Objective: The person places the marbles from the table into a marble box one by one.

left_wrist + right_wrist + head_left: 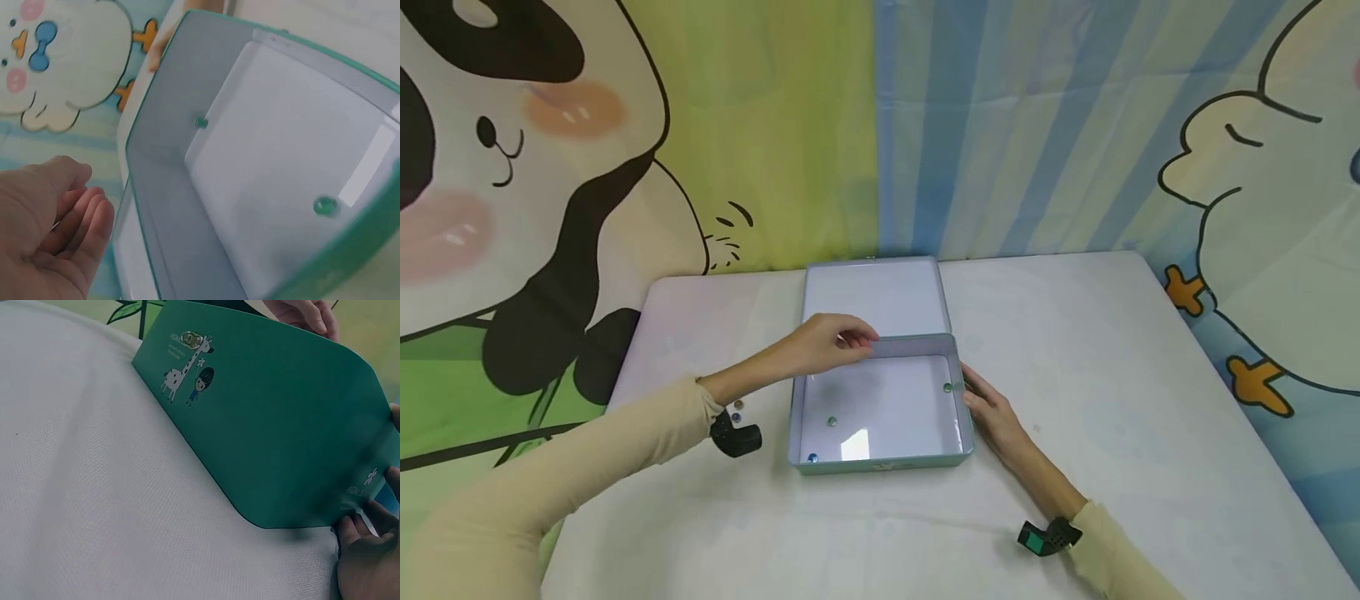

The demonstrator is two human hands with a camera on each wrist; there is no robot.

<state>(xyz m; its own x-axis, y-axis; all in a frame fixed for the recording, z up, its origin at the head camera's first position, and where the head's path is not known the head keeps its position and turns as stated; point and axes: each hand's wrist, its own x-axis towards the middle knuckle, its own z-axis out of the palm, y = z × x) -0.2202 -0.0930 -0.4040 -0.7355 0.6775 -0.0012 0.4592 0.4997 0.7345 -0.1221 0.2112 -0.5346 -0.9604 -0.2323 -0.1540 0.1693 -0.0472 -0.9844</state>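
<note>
A rectangular tin box (883,461), green outside and pale inside, lies with its lid (872,292) folded back. Inside it are a green glass marble (832,422), another green marble (947,387) by the right wall and a blue marble (812,457) in the near left corner. Over the box's far left part hovers my left hand (820,343), fingers loosely bent; the left wrist view shows nothing between them. My right hand (996,417) rests its fingers against the outside of the right wall, spread along it in the right wrist view.
Small marbles (737,410) lie on the white tablecloth left of the box, beside the black wrist device (735,435). Another wrist device (1049,537) is on the right forearm. A cartoon-printed curtain (1015,125) stands behind the table.
</note>
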